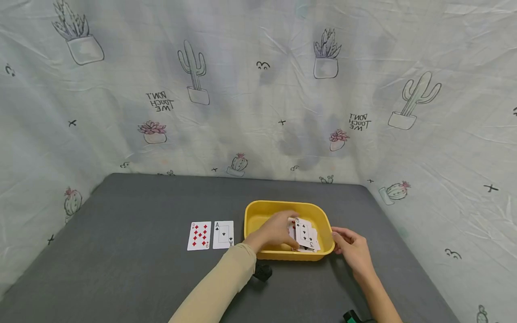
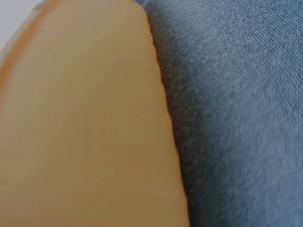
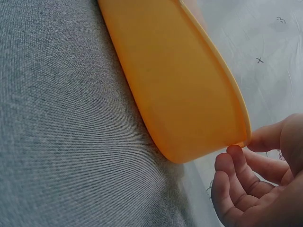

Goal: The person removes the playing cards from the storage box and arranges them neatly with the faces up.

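My left hand [image 1: 278, 228] reaches into a yellow plastic basket [image 1: 260, 208], its fingers and thumb bent around the ends of playing cards [image 1: 305, 234] at the right of it. The top card shows black club pips; the others lie partly under it. My right hand [image 1: 354, 251] pinches the basket's right rim between thumb and fingers. In the right wrist view, the fingertips [image 3: 234, 152] meet the basket corner [image 3: 208, 137] from outside. Only a tan sleeve [image 2: 85, 118] and the grey table surface [image 2: 236, 118] appear in the left wrist view.
A nine of diamonds [image 1: 199, 235] and an ace of clubs [image 1: 223, 234] lie face up left of the basket on the dark grey table [image 1: 121, 251]. A black device [image 1: 262, 272] shows by the left sleeve. A cactus-print cloth [image 1: 242, 112] hangs behind.
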`<state>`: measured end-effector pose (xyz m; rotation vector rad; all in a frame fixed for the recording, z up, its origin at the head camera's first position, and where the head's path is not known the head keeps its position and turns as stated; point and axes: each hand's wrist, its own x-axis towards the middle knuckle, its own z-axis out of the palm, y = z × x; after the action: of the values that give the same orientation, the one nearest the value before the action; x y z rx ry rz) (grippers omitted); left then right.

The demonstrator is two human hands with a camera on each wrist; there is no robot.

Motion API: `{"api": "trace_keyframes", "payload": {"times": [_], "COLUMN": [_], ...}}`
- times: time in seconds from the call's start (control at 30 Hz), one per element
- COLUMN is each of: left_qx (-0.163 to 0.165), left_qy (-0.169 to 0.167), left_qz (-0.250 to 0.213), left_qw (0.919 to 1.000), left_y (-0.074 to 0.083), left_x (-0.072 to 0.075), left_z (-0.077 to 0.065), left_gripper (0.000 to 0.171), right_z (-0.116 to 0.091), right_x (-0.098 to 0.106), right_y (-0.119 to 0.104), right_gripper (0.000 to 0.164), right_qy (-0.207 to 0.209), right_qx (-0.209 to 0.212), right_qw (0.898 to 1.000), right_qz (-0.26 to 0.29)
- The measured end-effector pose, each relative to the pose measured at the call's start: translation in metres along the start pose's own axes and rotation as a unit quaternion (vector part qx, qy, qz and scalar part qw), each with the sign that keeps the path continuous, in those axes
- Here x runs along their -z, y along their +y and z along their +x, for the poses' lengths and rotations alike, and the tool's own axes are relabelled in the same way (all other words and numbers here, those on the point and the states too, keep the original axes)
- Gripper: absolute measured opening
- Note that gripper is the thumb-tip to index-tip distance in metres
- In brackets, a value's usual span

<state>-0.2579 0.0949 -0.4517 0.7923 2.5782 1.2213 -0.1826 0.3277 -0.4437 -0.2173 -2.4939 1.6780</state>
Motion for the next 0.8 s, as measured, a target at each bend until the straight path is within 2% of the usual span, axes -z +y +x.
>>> {"api": "trace_keyframes", "payload": {"times": [0.27,0.47,0.6,0.8], "left_qx": [-0.019,-0.05,-0.076,-0.063], "left_qy": [-0.009,0.011,0.039,0.091], "left_qz": [-0.029,-0.018,-0.013,-0.034], "left_qw": [0.9994,0.9985,0.9962,0.9933], "left_y": [0.014,0.017,0.016,0.016], "left_x": [0.015,0.024,0.037,0.057], "left_z": [-0.013,-0.027,-0.046,-0.086], "left_gripper": [0.087,0.091,0.09,0.087], "right_z": [-0.002,-0.003,-0.003,-0.006], "right_x": [-0.001,-0.003,-0.004,-0.002], "right_y": [-0.006,-0.007,-0.007,-0.007], "right_gripper": [0.031,0.032,0.033,0.034], "right_qy": [0.007,0.0,-0.002,-0.001], "right_qx": [-0.002,-0.005,-0.009,-0.01], "right_qw": [1.0,1.0,1.0,1.0], "right_qz": [-0.02,-0.019,-0.013,-0.01]}}
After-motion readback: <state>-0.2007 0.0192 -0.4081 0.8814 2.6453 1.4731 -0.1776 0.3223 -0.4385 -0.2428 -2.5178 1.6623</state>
